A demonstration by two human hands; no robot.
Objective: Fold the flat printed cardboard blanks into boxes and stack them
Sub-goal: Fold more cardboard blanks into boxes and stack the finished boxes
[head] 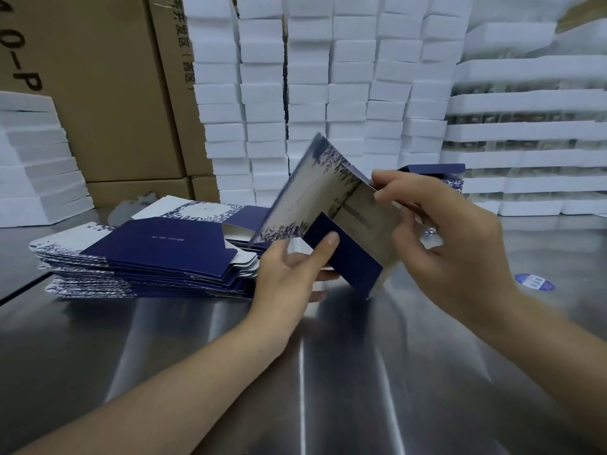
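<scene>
A half-opened cardboard blank (315,198), white with dark blue leaf print and a plain blue panel, is held tilted above the steel table (230,339) at mid-frame. My left hand (292,274) grips its lower edge, thumb lying on the blue panel. My right hand (440,238) pinches the blank's upper right edge with curled fingers. A pile of flat printed blanks (147,257) lies on the table just left of my left hand. Behind my right hand a folded blue box (437,174) is partly hidden.
White foam blocks (328,93) are stacked in tall columns along the back, with foam trays (525,133) at the right and more foam (33,159) at the left. Brown cartons (108,93) stand at the back left. A round blue sticker (533,282) lies on the table at right.
</scene>
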